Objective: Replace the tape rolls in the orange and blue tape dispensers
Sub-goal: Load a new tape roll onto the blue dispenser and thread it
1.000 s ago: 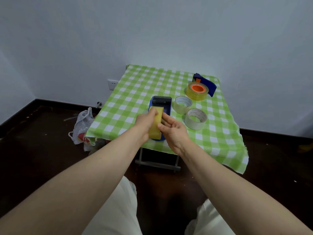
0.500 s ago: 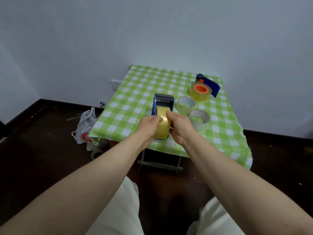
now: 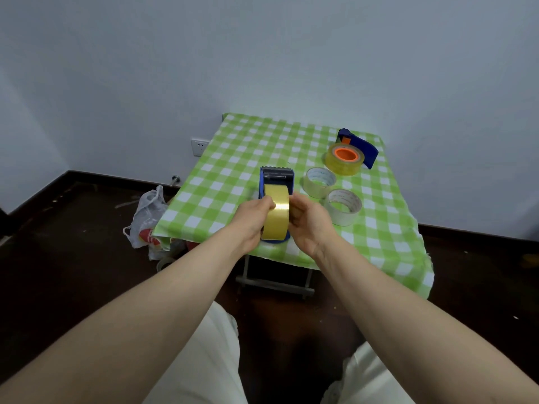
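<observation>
A blue tape dispenser (image 3: pixel 276 177) stands on the green checked table (image 3: pixel 233 158), its toothed blade pointing away from me. A yellow tape roll (image 3: pixel 276 215) sits upright in it. My left hand (image 3: pixel 253 220) grips the roll's left side and my right hand (image 3: pixel 309 221) grips its right side. At the back right lies a second blue dispenser with an orange hub (image 3: pixel 358 147), a yellowish clear roll (image 3: pixel 344 166) around the hub. Two clear rolls (image 3: pixel 319 182) (image 3: pixel 342 207) lie flat to the right of my hands.
The table stands against a white wall with a socket (image 3: pixel 199 146). A plastic bag (image 3: pixel 147 220) lies on the dark floor at the table's left. The cloth hangs over the table's front edge (image 3: pixel 379 275). My white-trousered legs are below.
The yellow roll has gone from lying tilted over the dispenser to standing upright in it. Both hands have closed in on its two sides.
</observation>
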Demonstrator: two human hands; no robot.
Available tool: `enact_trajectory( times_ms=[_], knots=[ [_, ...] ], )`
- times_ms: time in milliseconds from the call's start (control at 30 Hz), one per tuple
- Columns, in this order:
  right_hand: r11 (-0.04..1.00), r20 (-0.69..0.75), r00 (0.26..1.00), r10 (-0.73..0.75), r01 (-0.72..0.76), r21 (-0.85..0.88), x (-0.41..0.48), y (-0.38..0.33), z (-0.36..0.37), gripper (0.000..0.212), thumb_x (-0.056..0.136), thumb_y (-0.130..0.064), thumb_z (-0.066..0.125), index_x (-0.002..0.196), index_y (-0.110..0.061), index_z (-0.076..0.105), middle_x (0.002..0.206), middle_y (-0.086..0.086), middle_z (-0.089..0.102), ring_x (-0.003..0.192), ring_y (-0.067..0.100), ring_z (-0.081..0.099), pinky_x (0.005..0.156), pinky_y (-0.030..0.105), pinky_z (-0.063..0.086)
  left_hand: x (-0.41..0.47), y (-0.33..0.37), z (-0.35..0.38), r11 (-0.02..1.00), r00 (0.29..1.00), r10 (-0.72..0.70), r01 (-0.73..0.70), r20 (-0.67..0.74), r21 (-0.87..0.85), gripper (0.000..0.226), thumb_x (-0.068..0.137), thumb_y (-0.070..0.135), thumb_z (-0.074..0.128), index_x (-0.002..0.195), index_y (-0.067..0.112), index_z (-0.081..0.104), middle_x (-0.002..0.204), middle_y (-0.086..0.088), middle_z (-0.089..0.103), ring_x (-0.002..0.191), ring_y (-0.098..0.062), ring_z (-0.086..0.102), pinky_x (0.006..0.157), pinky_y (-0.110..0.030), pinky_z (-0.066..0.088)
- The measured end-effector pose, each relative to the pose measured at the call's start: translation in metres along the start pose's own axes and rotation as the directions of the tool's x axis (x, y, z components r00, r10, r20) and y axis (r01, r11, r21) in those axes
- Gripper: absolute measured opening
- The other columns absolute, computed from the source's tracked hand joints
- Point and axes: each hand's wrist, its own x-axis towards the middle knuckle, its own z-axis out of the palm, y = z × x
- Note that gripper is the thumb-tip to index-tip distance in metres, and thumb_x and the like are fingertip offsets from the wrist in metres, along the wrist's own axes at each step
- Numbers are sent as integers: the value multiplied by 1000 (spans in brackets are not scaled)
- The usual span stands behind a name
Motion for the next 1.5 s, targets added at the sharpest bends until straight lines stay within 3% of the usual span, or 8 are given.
enact_trajectory(
  times_ms=[333, 467, 633, 833, 967, 1133, 1367, 1500],
  knots=[
    [999, 0, 999, -34, 34, -26, -2, 6, 5, 36, 93, 3, 48, 128, 6, 50, 118, 22, 60, 91, 24, 64, 75, 26, 53, 4, 1, 1, 1000, 999, -12, 14, -51, 23, 11, 84, 16, 58, 76, 10, 60, 74, -9, 59, 69, -25, 56, 70, -34, 47],
    [995, 2, 997, -77, 77, -58, -2, 13, 2, 39, 93, 6, 46, 132, 7, 47, 129, 25, 56, 118, 33, 56, 85, 29, 52, 4, 8, 6, 997, 993, -74, 76, -93, 25, 15, 83, 24, 57, 80, 9, 58, 78, -10, 59, 74, -29, 57, 71, -40, 49],
    [995, -20, 995, -100, 100, -23, -2, 15, -2, 38, 94, 6, 44, 131, 7, 48, 129, 25, 56, 121, 34, 55, 101, 39, 46, -2, 4, 0, 996, 997, -68, 69, 22, -51, 10, 85, 8, 49, 77, 8, 56, 70, -8, 52, 62, -21, 50, 59, -30, 42],
    [992, 35, 991, -126, 126, -10, -11, 19, 0, 39, 93, 8, 44, 132, 8, 46, 129, 23, 56, 108, 25, 59, 79, 22, 56, -3, 8, 0, 995, 996, -76, 73, -39, -73, 15, 89, 17, 51, 78, 8, 56, 71, -9, 55, 60, -22, 53, 57, -31, 45],
    [991, 27, 991, -132, 131, 10, -11, 20, -1, 40, 93, 9, 44, 132, 9, 46, 130, 24, 56, 115, 29, 58, 83, 25, 54, -2, 8, -1, 994, 996, -82, 80, -26, -75, 16, 90, 17, 47, 80, 8, 55, 72, -9, 54, 61, -22, 53, 59, -32, 46],
    [987, 54, 986, -160, 160, 8, -12, 20, -5, 38, 93, 9, 43, 130, 9, 48, 128, 24, 57, 97, 20, 63, 77, 21, 56, -7, -1, -6, 993, 999, -23, 27, 40, -111, 15, 90, 8, 45, 80, 7, 57, 72, -9, 53, 63, -19, 51, 60, -30, 44],
    [977, 38, 982, -183, 186, -108, -13, 27, -6, 42, 89, 11, 50, 130, 7, 48, 130, 21, 56, 122, 28, 54, 94, 28, 49, 3, 12, -7, 994, 995, -101, 100, -26, -35, 19, 91, 25, 48, 84, 9, 57, 78, -10, 58, 70, -25, 56, 73, -39, 50],
    [987, 3, 988, -156, 156, -28, -16, 22, -7, 36, 86, 14, 49, 121, 8, 57, 112, 17, 66, 101, 24, 64, 77, 22, 54, -1, 7, -6, 999, 998, -50, 51, 30, -17, 15, 90, 15, 45, 80, 8, 54, 73, -9, 51, 65, -21, 50, 62, -32, 43]
  ],
)
